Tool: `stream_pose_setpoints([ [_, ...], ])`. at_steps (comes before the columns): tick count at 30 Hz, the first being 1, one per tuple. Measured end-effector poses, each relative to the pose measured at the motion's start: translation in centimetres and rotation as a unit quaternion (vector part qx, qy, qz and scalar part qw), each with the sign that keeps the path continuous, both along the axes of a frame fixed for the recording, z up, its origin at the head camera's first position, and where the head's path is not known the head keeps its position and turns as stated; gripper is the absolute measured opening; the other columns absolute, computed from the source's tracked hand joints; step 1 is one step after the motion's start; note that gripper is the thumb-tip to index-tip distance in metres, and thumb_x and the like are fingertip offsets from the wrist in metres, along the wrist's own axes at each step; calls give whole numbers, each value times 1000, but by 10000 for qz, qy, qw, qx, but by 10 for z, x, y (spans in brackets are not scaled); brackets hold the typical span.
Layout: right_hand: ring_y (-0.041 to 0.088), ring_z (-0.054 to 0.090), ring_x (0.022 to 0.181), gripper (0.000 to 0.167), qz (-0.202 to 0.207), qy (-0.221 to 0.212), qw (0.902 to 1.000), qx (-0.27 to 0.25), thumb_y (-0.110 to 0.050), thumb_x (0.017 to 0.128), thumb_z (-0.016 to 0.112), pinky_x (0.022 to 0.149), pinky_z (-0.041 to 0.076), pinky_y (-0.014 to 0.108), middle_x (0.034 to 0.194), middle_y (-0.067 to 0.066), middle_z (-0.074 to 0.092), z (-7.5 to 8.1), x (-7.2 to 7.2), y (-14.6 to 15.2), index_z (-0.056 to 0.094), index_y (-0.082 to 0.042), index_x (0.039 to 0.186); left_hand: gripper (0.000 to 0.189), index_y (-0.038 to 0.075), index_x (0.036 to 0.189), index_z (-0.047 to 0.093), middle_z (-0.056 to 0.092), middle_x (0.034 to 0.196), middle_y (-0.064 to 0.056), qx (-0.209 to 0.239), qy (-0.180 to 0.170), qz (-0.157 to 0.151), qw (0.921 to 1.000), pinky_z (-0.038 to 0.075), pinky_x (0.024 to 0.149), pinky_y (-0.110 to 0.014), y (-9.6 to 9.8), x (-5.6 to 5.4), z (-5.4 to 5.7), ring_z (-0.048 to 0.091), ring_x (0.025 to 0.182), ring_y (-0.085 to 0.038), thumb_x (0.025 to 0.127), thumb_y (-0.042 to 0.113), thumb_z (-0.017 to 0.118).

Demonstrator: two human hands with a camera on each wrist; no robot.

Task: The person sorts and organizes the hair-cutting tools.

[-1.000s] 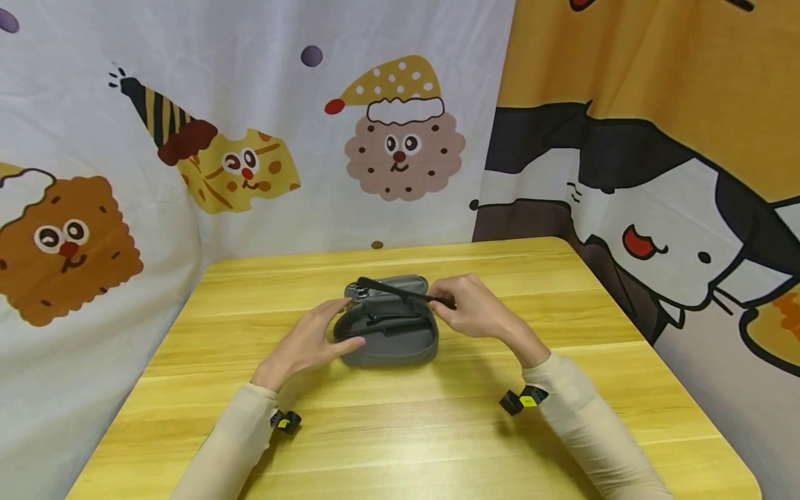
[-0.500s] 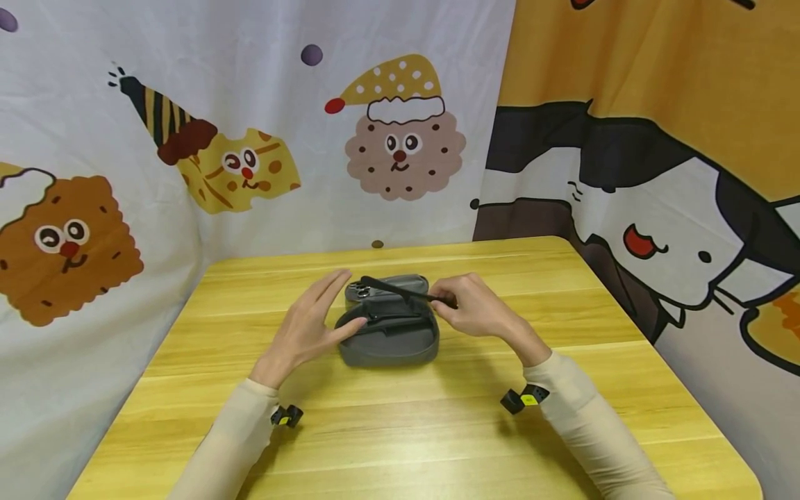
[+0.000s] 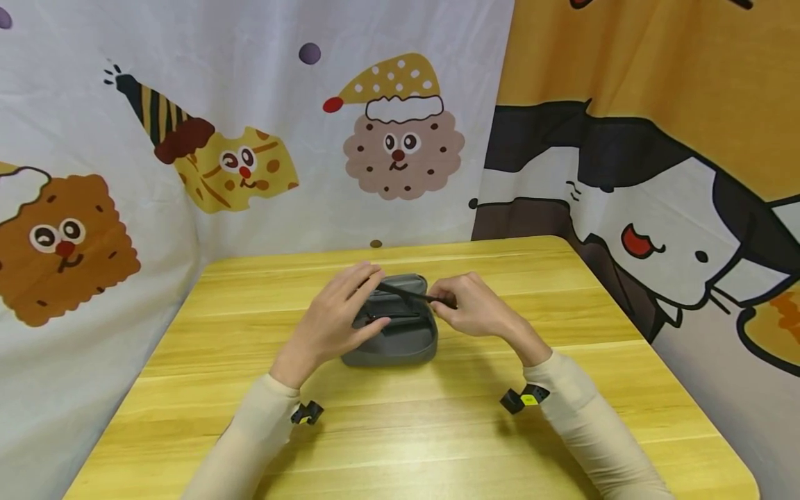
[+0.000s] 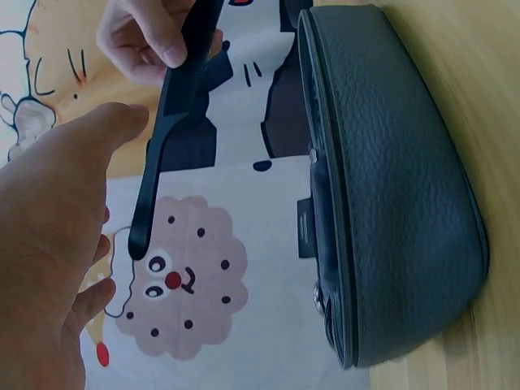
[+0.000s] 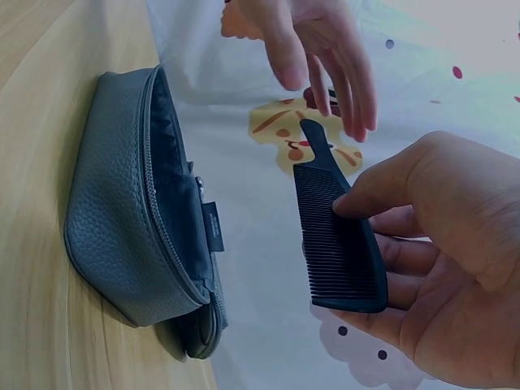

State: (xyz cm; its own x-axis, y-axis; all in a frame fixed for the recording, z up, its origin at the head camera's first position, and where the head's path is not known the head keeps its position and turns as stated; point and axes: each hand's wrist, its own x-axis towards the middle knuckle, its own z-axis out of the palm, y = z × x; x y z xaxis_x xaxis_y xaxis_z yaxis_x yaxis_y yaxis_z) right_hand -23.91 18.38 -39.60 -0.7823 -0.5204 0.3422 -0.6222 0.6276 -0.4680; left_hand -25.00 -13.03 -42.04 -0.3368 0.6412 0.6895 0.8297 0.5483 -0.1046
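Observation:
A black comb (image 5: pixel 335 236) with a slim handle is pinched at its toothed end by my right hand (image 3: pixel 471 305), thumb on one face and fingers behind. It hangs above a grey leather-textured zip pouch (image 3: pixel 396 351), whose lid is folded back. My left hand (image 3: pixel 334 316) is beside the comb's handle end, its fingers extended and thumb apart. In the right wrist view the left hand (image 5: pixel 321 57) appears clear of the handle tip. A small dark label (image 4: pixel 305 228) sticks out at the pouch's opening.
The pouch stands on a yellow wood-grain table (image 3: pixel 400 430). Behind the table hangs a white cloth (image 3: pixel 250 83) with cartoon prints. An orange cartoon cloth (image 3: pixel 656 69) hangs to the right.
My left hand has lifted off the pouch's left side and moved up and right to the comb's handle end. The right hand and comb have barely moved.

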Motion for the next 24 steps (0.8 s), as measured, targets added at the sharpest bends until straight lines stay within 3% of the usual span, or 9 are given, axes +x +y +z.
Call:
stream_pose_setpoints([
  [13,2,58,61,12,131,-62,9999,42,-8,106,74,60,48,22,81,-7,78,2,3,0,85,-14,104,59,5,147,73,78,143,-13,-258,696,60,9972,59,123,-48,10,-1,-5,72,137,-31,93,16,95],
  [24,2,57,63,11,214,-130,9996,157,-8,107,74,62,48,23,83,2,80,2,4,-1,85,-9,106,43,6,137,80,81,134,-11,-404,829,96,9957,66,111,-40,10,2,-7,77,125,-29,95,3,89],
])
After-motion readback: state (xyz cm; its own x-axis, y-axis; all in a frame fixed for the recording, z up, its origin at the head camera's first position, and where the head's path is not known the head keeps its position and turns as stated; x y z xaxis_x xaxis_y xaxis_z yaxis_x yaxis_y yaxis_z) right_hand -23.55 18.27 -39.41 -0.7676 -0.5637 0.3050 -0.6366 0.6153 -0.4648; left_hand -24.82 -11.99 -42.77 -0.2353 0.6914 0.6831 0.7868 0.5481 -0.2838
